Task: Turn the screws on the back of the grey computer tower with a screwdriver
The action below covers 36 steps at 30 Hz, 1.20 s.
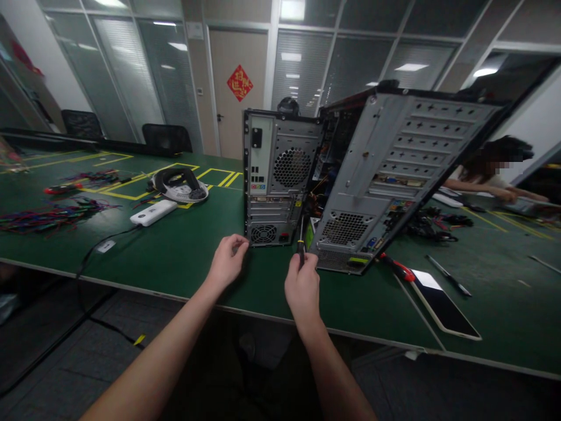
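Observation:
In the head view, my right hand (303, 283) is closed round the dark handle of a screwdriver (301, 244) with a yellow band, its shaft pointing up and away. The screwdriver stands in front of the gap between two computer cases. At the lower left corner of the smaller computer case (272, 204), my left hand (228, 257) has its fingers bent together on the edge. That case stands upright, its back with fan grille and ports facing me. To its right, the larger computer case (350, 193) stands at an angle; cables show inside the dark opening between them.
On the green table (188, 272) lie a white power strip (153, 213), bundles of thin wires (56, 216), a round white-and-black object (182, 185), a phone (447, 307), a pen (447, 275) and red-handled pliers (398, 269). A person (486, 169) sits at the far right.

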Each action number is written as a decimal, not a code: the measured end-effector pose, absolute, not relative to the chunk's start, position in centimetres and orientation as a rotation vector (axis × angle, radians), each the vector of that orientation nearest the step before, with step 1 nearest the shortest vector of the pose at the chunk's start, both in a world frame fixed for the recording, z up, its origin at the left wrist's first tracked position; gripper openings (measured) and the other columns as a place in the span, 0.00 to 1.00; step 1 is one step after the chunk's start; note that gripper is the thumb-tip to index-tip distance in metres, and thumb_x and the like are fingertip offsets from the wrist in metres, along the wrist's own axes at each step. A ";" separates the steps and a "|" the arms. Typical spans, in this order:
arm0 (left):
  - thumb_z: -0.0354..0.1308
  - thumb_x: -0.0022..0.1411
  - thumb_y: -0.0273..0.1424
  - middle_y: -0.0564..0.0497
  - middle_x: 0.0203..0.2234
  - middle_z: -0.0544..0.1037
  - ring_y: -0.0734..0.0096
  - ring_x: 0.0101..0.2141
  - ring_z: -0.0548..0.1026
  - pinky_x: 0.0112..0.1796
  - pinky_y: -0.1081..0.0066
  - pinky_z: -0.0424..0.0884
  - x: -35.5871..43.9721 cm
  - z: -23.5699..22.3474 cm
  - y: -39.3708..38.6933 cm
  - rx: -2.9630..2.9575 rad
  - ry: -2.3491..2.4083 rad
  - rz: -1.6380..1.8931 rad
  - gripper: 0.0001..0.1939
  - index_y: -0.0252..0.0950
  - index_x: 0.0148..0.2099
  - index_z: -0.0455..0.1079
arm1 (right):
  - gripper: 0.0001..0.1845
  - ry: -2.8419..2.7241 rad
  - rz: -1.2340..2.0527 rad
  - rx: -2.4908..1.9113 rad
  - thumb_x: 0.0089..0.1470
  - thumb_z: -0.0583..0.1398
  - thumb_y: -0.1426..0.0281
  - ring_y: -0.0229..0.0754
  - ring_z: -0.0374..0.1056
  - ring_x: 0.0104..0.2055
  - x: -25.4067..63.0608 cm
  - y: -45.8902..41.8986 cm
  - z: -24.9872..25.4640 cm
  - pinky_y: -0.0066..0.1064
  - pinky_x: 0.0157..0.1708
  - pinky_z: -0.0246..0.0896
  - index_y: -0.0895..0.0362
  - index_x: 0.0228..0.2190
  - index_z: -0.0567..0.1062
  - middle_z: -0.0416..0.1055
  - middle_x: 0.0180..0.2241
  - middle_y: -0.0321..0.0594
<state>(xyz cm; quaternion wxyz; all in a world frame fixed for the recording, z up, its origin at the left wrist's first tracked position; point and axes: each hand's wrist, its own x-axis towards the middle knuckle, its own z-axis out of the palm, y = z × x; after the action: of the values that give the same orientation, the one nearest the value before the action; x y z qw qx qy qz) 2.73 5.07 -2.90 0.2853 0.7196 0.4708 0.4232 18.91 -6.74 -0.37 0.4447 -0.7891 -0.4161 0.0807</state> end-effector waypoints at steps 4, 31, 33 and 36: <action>0.51 0.69 0.38 0.46 0.48 0.79 0.57 0.58 0.72 0.55 0.60 0.69 2.9 -3.0 5.3 2.018 1.153 1.099 0.09 0.41 0.41 0.71 | 0.12 -1.023 0.192 -1.913 0.70 0.46 0.65 0.50 0.77 0.44 19.1 -3.8 0.0 0.33 0.41 0.64 0.57 0.47 0.64 0.78 0.44 0.54; 0.51 0.70 0.36 0.50 0.36 0.73 0.64 0.41 0.72 0.47 0.66 0.68 0.0 -3.3 8.0 1.948 1.021 1.260 0.09 0.38 0.42 0.69 | 0.13 -1.325 0.265 -1.599 0.68 0.46 0.56 0.50 0.72 0.30 18.9 0.1 -0.7 0.33 0.31 0.56 0.51 0.44 0.62 0.73 0.29 0.38; 0.50 0.71 0.37 0.50 0.37 0.72 0.64 0.41 0.72 0.48 0.66 0.67 -0.4 -3.3 8.1 1.956 1.038 1.267 0.10 0.38 0.42 0.69 | 0.13 -1.351 0.258 -1.590 0.68 0.46 0.57 0.51 0.72 0.32 18.6 0.1 -0.7 0.33 0.31 0.56 0.51 0.43 0.62 0.74 0.30 0.40; 0.50 0.71 0.36 0.49 0.38 0.72 0.63 0.42 0.72 0.49 0.65 0.67 -0.6 -3.3 7.7 1.995 1.036 1.284 0.10 0.38 0.41 0.70 | 0.13 -1.381 0.264 -1.586 0.68 0.46 0.56 0.51 0.72 0.31 18.7 0.0 -0.7 0.33 0.30 0.55 0.51 0.43 0.62 0.73 0.29 0.39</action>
<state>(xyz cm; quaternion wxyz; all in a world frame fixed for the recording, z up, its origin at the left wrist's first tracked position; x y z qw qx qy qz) -0.62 7.68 -3.31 0.2729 0.7413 0.3851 0.4772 18.66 -0.04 -0.70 0.4890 -0.6527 -0.5683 0.1085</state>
